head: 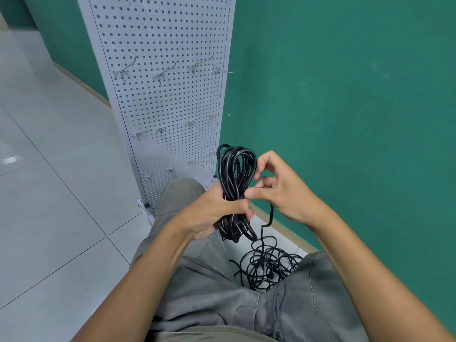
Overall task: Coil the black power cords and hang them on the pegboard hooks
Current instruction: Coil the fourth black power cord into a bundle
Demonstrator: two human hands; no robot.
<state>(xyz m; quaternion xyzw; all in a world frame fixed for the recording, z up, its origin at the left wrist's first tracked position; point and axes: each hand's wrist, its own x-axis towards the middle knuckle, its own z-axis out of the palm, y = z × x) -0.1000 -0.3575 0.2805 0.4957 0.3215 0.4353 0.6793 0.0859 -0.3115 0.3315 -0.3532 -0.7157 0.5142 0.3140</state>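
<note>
At the centre of the frame the left hand grips a coiled black power cord round its middle, loops standing upward. The right hand pinches the cord's loose end beside the coil. More black cord lies tangled on the floor lower down, between the knees. The pegboard with bare hooks stands upper left.
</note>
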